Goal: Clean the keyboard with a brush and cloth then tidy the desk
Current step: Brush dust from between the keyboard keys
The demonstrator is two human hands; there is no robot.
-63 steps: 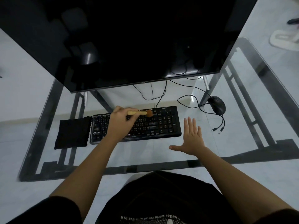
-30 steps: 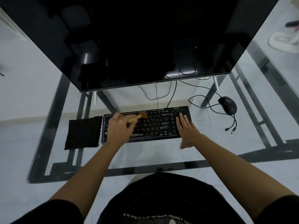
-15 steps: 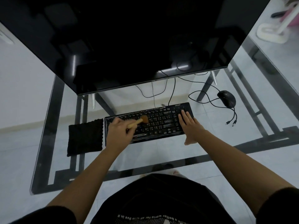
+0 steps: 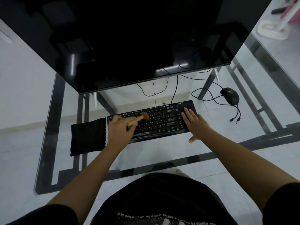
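Note:
A black keyboard [image 4: 162,120] lies across the middle of the glass desk [image 4: 146,153]. My left hand [image 4: 119,132] grips a small brush [image 4: 141,119] by its pale wooden handle, and the brown bristles rest on the keys of the upper left part. My right hand [image 4: 194,124] lies flat on the keyboard's right end, fingers spread over the number keys and thumb off the front edge. A folded black cloth [image 4: 88,137] sits flat on the glass, touching the keyboard's left end.
A large dark monitor [image 4: 129,43] overhangs the back of the desk. A black mouse [image 4: 229,95] lies at the right with loose cables [image 4: 233,114] trailing toward the front. The desk's dark metal frame [image 4: 53,127] shows through the glass.
My right hand moved from the bare glass onto the keyboard's right end and stays there. The brush has swept from the keyboard's middle toward its upper left.

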